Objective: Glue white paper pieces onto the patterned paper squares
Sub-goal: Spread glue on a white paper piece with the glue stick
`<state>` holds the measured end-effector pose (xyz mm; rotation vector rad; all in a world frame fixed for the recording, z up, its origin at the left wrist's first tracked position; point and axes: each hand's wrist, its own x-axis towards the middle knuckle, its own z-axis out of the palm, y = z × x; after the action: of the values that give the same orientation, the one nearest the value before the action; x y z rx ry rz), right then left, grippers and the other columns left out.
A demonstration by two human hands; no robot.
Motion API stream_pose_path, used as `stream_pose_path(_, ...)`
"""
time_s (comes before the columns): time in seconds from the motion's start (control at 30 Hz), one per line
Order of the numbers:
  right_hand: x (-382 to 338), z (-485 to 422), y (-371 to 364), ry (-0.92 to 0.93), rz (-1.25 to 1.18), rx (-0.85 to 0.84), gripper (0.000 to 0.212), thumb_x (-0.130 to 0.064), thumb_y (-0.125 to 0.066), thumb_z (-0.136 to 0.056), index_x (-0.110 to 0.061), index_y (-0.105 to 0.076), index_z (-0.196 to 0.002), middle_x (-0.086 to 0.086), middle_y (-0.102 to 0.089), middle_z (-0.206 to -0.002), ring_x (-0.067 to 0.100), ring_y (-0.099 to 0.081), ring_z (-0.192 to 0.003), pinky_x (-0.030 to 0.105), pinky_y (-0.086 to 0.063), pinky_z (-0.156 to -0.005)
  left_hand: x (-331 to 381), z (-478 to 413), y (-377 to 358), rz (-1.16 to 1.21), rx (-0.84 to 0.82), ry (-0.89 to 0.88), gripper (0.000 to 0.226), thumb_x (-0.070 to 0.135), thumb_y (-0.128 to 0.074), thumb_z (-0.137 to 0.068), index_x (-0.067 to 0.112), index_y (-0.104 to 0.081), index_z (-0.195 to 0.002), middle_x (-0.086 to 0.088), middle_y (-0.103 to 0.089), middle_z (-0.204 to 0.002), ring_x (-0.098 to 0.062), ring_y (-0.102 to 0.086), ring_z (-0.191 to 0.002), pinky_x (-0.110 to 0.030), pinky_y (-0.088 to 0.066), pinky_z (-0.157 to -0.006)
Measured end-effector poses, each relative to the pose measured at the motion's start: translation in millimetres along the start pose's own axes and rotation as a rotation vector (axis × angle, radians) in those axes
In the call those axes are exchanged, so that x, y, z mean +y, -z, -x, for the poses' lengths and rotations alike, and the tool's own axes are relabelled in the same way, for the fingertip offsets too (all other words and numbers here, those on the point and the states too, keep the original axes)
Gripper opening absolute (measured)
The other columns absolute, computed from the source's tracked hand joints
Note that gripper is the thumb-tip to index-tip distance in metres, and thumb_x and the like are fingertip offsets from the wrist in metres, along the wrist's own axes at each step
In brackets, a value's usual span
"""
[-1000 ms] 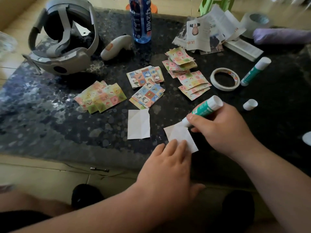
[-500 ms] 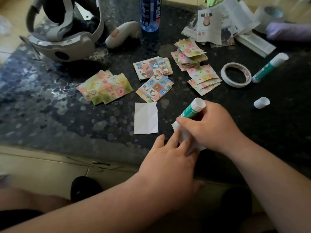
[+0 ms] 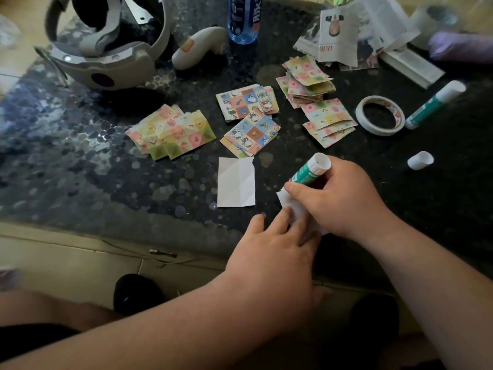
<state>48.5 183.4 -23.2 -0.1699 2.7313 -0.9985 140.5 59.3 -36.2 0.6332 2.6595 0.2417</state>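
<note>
While the left hand (image 3: 277, 244) lies flat with its fingers spread, pressing down the small white paper piece (image 3: 286, 201) near the table's six o'clock edge so it cannot slide, the right hand (image 3: 338, 198) is wrapped firmly around the green-and-white glue stick (image 3: 309, 172), tilted so that its tip, hidden under the thumb, meets the paper; this looks like the gluing stroke itself. The stick's small white plastic cap (image 3: 420, 160) lies well apart at three o'clock, presumably set aside within reach. A second creased white paper rectangle (image 3: 236, 182) waits just beside the work, at nine o'clock of it, likely next in turn. The patterned paper squares sit in sorted piles at twelve o'clock: a pastel fan (image 3: 173, 132), a blue-and-orange cartoon pair (image 3: 250, 116) and a pink-and-green stack (image 3: 314, 97), probably kept clear of the glue until needed. A second, capped glue stick (image 3: 433, 104) and a roll of white tape (image 3: 380, 114) lie at two o'clock. The blue drink bottle (image 3: 244, 20) carries large white characters, and the folded newsprint (image 3: 346, 33) shows red print, both too blurred to read; the label on the held stick is illegible too.
</note>
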Motion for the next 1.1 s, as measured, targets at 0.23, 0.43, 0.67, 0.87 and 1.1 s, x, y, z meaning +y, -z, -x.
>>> stream_pose_path(0.23, 1.3, 1.3, 0.2, 0.035, -0.032, -0.048, 0.016, -0.032, -0.082, -0.084, -0.023, -0.068, -0.082, -0.012, -0.069, -0.076, -0.007, -0.064, -0.074, 0.002, -0.041, -0.056, 0.9, -0.9, -0.5, 0.003, -0.004, 0.004, 0.087, 0.072, -0.036, -0.095, 0.027, -0.005, -0.162, -0.001, 0.005, -0.170, -0.025, 0.015, -0.155, -0.056, -0.006, -0.122)
stream_pose_path(0.43, 3.2, 0.2, 0.1, 0.025, -0.015, 0.026, 0.018, -0.032, -0.081, -0.084, -0.024, -0.065, -0.081, -0.013, -0.066, -0.076, -0.003, -0.062, -0.071, 0.001, -0.038, -0.057, 1.3, -1.0, 0.1, 0.002, -0.018, 0.012, 0.086, 0.072, -0.039, -0.094, 0.029, -0.007, -0.162, 0.000, 0.005, -0.170, -0.025, 0.011, -0.155, -0.056, -0.007, -0.122)
stream_pose_path(0.67, 2.3, 3.1, 3.0, 0.047, -0.006, -0.029, 0.019, -0.029, -0.081, -0.084, -0.025, -0.064, -0.077, -0.014, -0.066, -0.073, -0.009, -0.062, -0.074, 0.000, -0.039, -0.056, 2.4, -2.1, 1.2, 0.012, -0.055, 0.022, 0.088, 0.072, -0.039, -0.095, 0.028, -0.001, -0.162, 0.000, 0.010, -0.170, -0.029, 0.020, -0.154, -0.058, 0.001, -0.123)
stream_pose_path(0.87, 6.8, -0.8, 5.0, 0.015, 0.014, 0.045, 0.021, -0.033, -0.081, -0.084, -0.027, -0.062, -0.078, -0.015, -0.063, -0.075, -0.005, -0.059, -0.068, 0.000, -0.036, -0.054, 1.7, -3.0, 5.9, -0.020, -0.062, 0.011, 0.085, 0.071, -0.039, -0.096, 0.028, -0.008, -0.162, 0.000, 0.009, -0.170, -0.031, 0.012, -0.155, -0.058, -0.003, -0.122)
stream_pose_path(1.1, 6.3, 1.0, 6.9, 0.023, 0.014, -0.008, 0.021, -0.032, -0.082, -0.085, -0.030, -0.062, -0.079, -0.016, -0.064, -0.077, -0.008, -0.060, -0.069, 0.000, -0.038, -0.056, 0.9, -2.4, 6.8, -0.028, -0.062, 0.007, 0.085, 0.071, -0.039, -0.095, 0.029, -0.006, -0.162, 0.001, 0.008, -0.170, -0.030, 0.010, -0.155, -0.057, -0.006, -0.121)
